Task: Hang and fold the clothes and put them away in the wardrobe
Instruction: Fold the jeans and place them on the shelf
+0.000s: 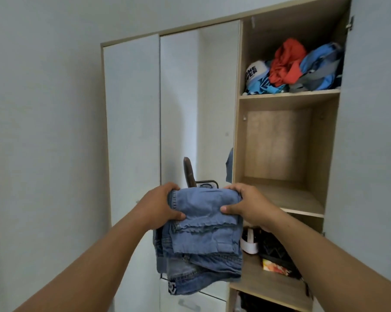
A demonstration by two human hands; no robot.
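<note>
Folded jeans (203,230) gripped by left hand (160,206) and right hand (246,206), just left of wardrobe's bare middle shelf (286,199), not shelved yet; lower-shelf items unclear

I see the middle compartment (277,154) of the wardrobe (237,136) standing open, to the far right of the folded jeans (203,230) I hold in both hands; its shelf board (302,203) is bare. The top shelf (289,94) above is crowded with a cap (255,72), a red garment (286,61) and blue clothes (322,66). The lower shelf (268,284) carries dark items (277,251) at its right. Left, two closed white doors (131,122) block entry.
</note>
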